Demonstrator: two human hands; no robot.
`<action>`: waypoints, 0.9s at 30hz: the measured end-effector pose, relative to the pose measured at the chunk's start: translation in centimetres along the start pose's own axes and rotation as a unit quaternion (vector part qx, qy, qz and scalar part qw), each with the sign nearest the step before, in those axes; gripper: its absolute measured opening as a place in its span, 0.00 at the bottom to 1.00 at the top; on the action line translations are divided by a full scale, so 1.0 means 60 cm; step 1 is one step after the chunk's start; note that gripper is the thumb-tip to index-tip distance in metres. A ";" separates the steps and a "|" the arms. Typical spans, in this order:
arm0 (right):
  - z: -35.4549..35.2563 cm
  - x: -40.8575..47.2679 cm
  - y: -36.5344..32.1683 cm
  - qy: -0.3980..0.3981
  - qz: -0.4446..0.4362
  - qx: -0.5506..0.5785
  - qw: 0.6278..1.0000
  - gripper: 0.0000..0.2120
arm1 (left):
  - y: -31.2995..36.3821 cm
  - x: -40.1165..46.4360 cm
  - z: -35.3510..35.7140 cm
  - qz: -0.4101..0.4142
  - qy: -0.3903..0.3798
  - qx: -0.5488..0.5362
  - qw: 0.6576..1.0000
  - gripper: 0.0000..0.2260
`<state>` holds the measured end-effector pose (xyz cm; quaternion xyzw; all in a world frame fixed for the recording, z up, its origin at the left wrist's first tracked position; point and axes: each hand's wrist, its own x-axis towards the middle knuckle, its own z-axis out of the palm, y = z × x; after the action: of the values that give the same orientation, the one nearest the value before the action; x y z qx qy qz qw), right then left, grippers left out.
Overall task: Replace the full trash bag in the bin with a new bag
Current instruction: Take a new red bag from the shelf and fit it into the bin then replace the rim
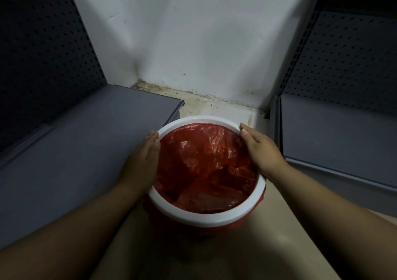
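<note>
A round bin stands on the floor in front of me, topped by a white rim ring (206, 217). A red plastic bag (202, 168) lines its inside, crinkled and hollow, and its edge shows below the ring at the front. My left hand (142, 161) lies flat against the left side of the ring, fingers straight. My right hand (260, 148) rests on the right side of the ring, fingers extended along it, thumb toward the bag. No other bag is in view.
A grey shelf base (86, 142) juts in on the left and another (335, 133) on the right, both backed by dark perforated panels. A stained white wall (193, 43) closes the corner behind the bin. Beige floor (279, 226) lies around the bin.
</note>
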<state>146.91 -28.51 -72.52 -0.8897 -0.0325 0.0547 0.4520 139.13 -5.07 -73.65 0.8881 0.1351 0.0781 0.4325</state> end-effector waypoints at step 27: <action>-0.023 0.004 0.015 -0.014 -0.034 -0.295 0.955 0.27 | 0.042 0.026 0.038 0.113 -0.001 0.214 0.970 0.30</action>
<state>147.30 -30.10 -72.47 -0.9811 -0.0834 0.0399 0.1701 141.62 -7.79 -73.03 0.9696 0.0475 0.0946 0.2205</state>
